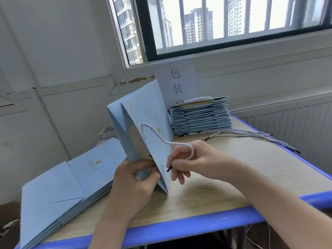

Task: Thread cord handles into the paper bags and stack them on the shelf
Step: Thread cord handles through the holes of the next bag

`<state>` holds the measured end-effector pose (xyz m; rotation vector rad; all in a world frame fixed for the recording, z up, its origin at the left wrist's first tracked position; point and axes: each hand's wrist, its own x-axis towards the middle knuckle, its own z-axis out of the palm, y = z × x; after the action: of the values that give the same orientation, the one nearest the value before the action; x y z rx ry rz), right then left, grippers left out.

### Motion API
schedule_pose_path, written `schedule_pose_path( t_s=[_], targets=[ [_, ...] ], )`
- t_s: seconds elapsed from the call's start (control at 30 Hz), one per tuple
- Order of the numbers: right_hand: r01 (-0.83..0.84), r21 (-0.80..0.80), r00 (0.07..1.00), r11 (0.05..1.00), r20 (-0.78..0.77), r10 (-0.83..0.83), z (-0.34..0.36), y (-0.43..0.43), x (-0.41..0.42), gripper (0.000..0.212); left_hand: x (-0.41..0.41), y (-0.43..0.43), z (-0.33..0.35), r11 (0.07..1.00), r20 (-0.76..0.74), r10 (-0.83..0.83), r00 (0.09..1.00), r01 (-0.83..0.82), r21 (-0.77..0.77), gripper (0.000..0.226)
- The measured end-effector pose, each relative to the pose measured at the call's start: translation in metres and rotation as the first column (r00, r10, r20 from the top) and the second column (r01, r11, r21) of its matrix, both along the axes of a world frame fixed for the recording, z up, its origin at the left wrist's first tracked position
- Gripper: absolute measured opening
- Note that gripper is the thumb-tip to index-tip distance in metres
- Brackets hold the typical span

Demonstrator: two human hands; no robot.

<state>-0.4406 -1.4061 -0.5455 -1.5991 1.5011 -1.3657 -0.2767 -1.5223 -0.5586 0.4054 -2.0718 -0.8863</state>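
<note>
Desk [206, 194]: bag [149, 112] stands mouth-down; right hand [194, 159] pinches cord [161, 137].

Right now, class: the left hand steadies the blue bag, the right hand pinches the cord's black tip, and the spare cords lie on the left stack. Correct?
One slip. The head view shows the spare cords on the table, beside the far stack, not the left stack. The left hand does steady the blue bag; the right hand does pinch the black tip.
</note>
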Motion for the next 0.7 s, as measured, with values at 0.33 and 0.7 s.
schedule_pose_path(
  t_s=[0.33,0.7],
  targets=[
    [0.053,-0.051,0.998,0.997,-0.023,-0.054,-0.0013,-0.0044,-0.0002,0.010,-0.0018,-0.0059,-0.0039,0.999,0.022,-0.007,1.000,0.008,-0.053,0.028],
    [0.032,-0.018,0.993,0.999,-0.110,-0.034,-0.0045,-0.0032,0.0018,0.006,-0.0040,-0.0036,-0.0057,0.998,0.035,-0.012,0.999,0.014,-0.067,0.018]
  ],
)
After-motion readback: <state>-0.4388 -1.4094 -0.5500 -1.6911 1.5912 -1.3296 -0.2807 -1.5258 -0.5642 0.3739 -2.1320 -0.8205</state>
